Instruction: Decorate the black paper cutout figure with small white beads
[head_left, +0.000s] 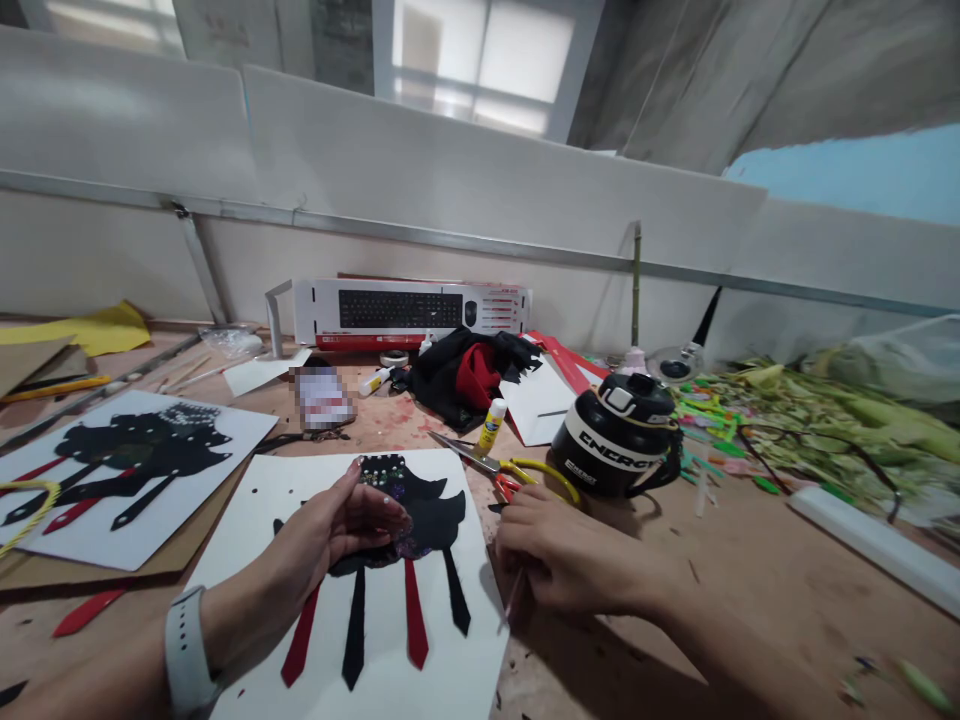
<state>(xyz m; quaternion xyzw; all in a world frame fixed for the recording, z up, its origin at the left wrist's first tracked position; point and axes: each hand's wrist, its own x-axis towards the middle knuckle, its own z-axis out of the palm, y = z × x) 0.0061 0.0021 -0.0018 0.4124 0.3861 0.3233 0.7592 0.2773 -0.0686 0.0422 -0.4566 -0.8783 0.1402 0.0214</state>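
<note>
A white sheet (247,560) lies before me, bearing a black cloth cutout (439,515) with sequin-like specks and beads. Black and red pointed strips (416,615) hang from its lower edge. My left hand (352,525) rests over the cutout's left part, loosely cupped, thumb apart from the bent fingers; its palm is partly hidden. At the sheet's right edge my right hand (551,550) is closed around a thin stick (514,594), whose tip points down at the paper. Scissors with yellow handles (536,468) and a yellow glue stick (491,426) lie and stand just beyond it.
A similar decorated sheet (202,500) lies at left. Behind are a keyboard box (420,310), black and red cloth (450,375) and a blurred-out phone-like object (322,397). A black bottle (619,440), glasses (825,435), plant leaves (840,400) and a white bar (877,550) occupy the right.
</note>
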